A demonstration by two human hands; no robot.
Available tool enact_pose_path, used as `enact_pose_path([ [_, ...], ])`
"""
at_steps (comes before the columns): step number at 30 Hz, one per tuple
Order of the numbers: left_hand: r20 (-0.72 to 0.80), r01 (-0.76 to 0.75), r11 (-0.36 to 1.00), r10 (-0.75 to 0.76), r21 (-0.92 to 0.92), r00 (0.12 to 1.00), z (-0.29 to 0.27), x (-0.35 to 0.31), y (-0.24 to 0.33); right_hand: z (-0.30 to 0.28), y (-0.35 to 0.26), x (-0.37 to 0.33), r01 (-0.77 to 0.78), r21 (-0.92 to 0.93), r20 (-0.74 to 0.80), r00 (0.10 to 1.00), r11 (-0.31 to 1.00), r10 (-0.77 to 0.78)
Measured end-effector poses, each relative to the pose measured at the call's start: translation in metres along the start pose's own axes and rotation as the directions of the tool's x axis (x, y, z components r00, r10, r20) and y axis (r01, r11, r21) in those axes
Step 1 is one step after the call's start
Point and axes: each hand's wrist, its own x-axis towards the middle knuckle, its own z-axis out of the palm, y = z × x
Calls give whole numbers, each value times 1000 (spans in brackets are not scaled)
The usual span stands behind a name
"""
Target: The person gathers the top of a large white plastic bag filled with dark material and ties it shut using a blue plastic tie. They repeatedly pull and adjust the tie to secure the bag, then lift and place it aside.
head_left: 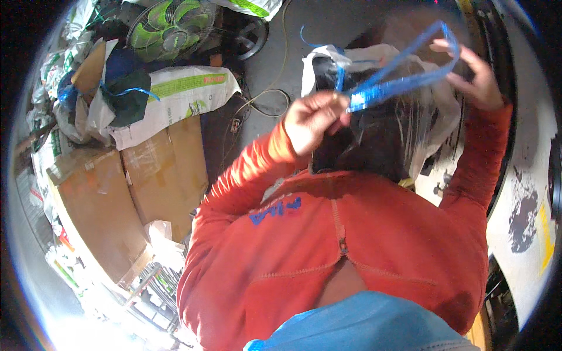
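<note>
My left hand (316, 120) is closed, its thumb and fingers pinching a bundle of shiny blue plastic twine (404, 83). A long loop of the twine stretches up and to the right from it. At the far end of that loop, the curved fingers of my right hand (479, 79) hold the twine, which bends around them. Below both hands sits a clear and white plastic bag (430, 105) with a dark inside. Some blue twine lies across its white rim, and a loose end curls up behind.
To the left are cardboard boxes (96, 205), with a white and green printed sack (175, 99) on top. A fan with green blades (170, 32) stands at the far left. A pale cable (266, 93) runs along the grey floor (301, 26). More bundled sacks line the left edge.
</note>
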Motion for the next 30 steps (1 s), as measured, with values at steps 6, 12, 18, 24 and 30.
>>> enact_pose_path([
  [6, 384, -335, 882, 198, 330, 902, -10, 23, 27, 74, -114, 29, -302, 474, 92, 951, 827, 295],
  [12, 449, -429, 882, 309, 194, 838, -32, 45, 44, 61, -124, -12, -160, 278, -202, 954, 947, 220],
  [18, 565, -485, 849, 299, 211, 769, -52, 69, 56, 15, -169, -142, -551, 166, -418, 712, 818, 564],
  [24, 459, -401, 905, 300, 140, 836, -44, 70, 47, -4, -232, -394, -971, 67, -691, 120, 229, 713],
  [30, 335, -390, 889, 301, 240, 893, -42, 72, 35, 62, -287, -383, -987, -158, -881, 157, 36, 447],
])
